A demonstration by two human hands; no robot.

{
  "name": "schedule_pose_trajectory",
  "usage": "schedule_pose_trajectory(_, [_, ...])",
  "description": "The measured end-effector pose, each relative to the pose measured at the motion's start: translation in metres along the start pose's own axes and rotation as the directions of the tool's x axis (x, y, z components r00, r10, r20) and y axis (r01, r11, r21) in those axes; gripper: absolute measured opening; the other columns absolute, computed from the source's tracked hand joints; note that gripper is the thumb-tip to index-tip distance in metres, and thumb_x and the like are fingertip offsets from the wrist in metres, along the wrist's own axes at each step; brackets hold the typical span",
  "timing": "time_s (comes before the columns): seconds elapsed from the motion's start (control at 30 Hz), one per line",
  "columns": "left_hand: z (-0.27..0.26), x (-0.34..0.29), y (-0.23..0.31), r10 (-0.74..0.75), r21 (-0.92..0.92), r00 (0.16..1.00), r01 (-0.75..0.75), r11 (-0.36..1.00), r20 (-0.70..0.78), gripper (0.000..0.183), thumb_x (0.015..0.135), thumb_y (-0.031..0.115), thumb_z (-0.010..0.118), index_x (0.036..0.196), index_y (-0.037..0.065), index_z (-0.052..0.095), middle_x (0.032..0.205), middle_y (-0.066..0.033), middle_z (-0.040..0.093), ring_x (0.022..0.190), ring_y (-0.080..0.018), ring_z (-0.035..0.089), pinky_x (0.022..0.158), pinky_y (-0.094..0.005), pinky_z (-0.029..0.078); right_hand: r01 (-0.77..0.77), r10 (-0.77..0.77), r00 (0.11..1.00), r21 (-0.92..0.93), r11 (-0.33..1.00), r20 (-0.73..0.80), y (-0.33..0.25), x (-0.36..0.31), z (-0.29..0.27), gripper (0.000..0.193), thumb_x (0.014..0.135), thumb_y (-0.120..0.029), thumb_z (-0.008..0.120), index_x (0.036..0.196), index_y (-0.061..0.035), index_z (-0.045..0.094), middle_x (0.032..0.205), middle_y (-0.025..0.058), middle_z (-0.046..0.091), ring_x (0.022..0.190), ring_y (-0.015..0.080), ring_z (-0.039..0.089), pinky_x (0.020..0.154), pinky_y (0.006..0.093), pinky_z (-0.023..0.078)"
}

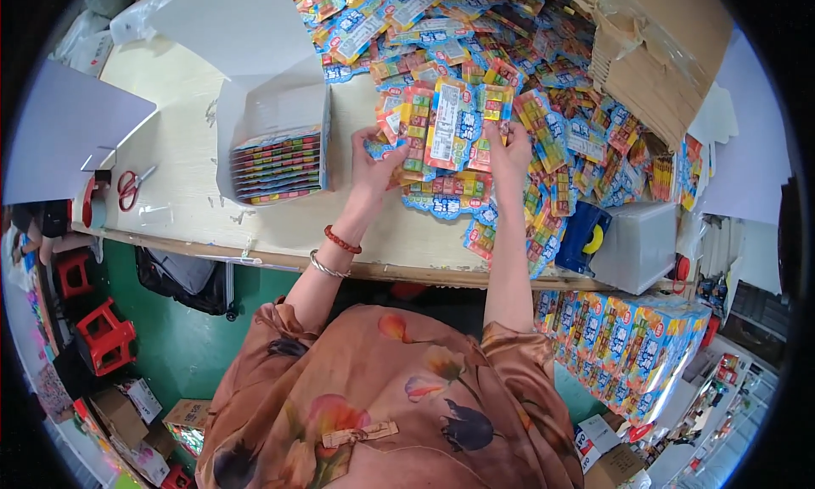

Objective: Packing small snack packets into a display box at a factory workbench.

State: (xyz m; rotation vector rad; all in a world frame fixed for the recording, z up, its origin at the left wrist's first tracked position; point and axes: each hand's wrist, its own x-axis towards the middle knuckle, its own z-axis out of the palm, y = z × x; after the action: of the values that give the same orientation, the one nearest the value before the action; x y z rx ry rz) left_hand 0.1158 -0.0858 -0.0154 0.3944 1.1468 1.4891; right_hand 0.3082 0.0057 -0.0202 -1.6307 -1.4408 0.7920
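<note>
Got colorful packs [448, 124] fanned between the left hand [373, 171] and right hand [510, 155], both pinching them. Long axes point kinda straight at the worktop's [187, 86] far edge.

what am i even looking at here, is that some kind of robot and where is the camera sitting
There is no robot here: these are a person's own bare hands, the left hand and the right hand. The single picture comes from a wide fisheye camera worn on the head, looking down, so straight edges bend near the rim.

On the pale table lie a large heap of colourful packets, an open white box with packets lined up inside, and red-handled scissors on the left. Between them, the hands hold a few flat packets, spread side by side.
</note>
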Motion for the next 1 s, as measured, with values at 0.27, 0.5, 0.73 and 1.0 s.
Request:
schedule_pose_trajectory(0.27, [0.004, -0.023, 0.002, 0.033, 0.078, 0.999, -0.032, 0.996, -0.013, 0.105, 0.076, -0.005, 0.071, 0.148, 0.014, -0.003, 0.127, -0.0172, 0.049, 0.104, -0.0234, 0.060, 0.077, -0.0373, 0.057, 0.153, -0.093, 0.950, 0.185, 0.971, -0.298, -0.023, -0.018, -0.006, 0.037, 0.093, -0.019, 0.060, 0.118, 0.0034, 0.045, 0.107, 0.0111, 0.055, 0.091, 0.0179, 0.055, 0.084, 0.0304, 0.042])
schedule_pose_trajectory(0.5, [-0.023, -0.028, -0.016, 0.209, 0.427, 0.978, -0.181, 0.886, -0.019, 0.090, 0.069, 0.012, 0.083, 0.138, -0.003, 0.026, 0.121, -0.0171, 0.051, 0.111, -0.0235, 0.054, 0.092, -0.0333, 0.047, -0.205, 0.180, 0.978, 0.649, 0.732, 0.105, -0.025, -0.079, -0.026, 0.026, 0.092, -0.014, 0.062, 0.111, -0.0036, 0.049, 0.096, 0.0031, 0.059, 0.082, 0.0087, 0.059, 0.066, 0.0217, 0.049])
schedule_pose_trajectory(0.73, [-0.024, -0.041, -0.020, 0.255, 0.697, 0.964, -0.129, 0.706, -0.079, 0.089, 0.061, 0.031, 0.089, 0.121, -0.009, 0.036, 0.114, -0.0215, 0.053, 0.107, -0.0263, 0.054, 0.092, -0.0359, 0.044, -0.178, 0.089, 0.979, 0.547, 0.818, 0.185, -0.026, -0.090, 0.004, 0.020, 0.091, -0.012, 0.061, 0.103, 0.0028, 0.055, 0.087, 0.0063, 0.064, 0.076, 0.0089, 0.059, 0.068, 0.0226, 0.046])
schedule_pose_trajectory(1.0, [-0.018, -0.062, -0.011, 0.072, 0.584, 0.997, -0.058, 0.810, -0.001, 0.085, 0.069, 0.022, 0.085, 0.127, -0.012, 0.032, 0.106, -0.0170, 0.061, 0.100, -0.0204, 0.061, 0.085, -0.0322, 0.050, -0.307, 0.237, 0.951, 0.663, 0.683, 0.196, -0.032, -0.089, -0.015, 0.029, 0.092, -0.009, 0.057, 0.117, 0.0024, 0.047, 0.101, 0.0098, 0.063, 0.094, 0.0149, 0.061, 0.074, 0.0284, 0.053])
